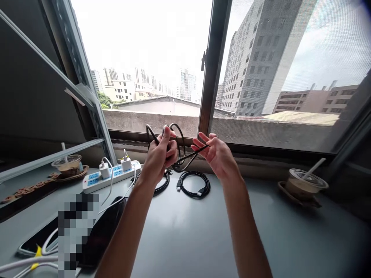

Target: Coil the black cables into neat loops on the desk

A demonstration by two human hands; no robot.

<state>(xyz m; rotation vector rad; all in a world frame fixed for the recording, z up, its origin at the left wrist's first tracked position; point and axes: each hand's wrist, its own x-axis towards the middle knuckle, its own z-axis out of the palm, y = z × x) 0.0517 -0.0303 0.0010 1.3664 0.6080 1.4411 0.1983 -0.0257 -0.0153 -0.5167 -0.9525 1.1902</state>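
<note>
Bright daylight comes in through the big window (150, 58) at the top of the frame, and the sky there is so white it glares. The wall at the upper left is dark. Lines bend at the edges, the lower left has a blurry patch of squares, and the grey table (185, 231) shines softly.

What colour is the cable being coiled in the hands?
Black, seen in the head view: the cable is looped in the left hand and runs across the right hand.
</note>
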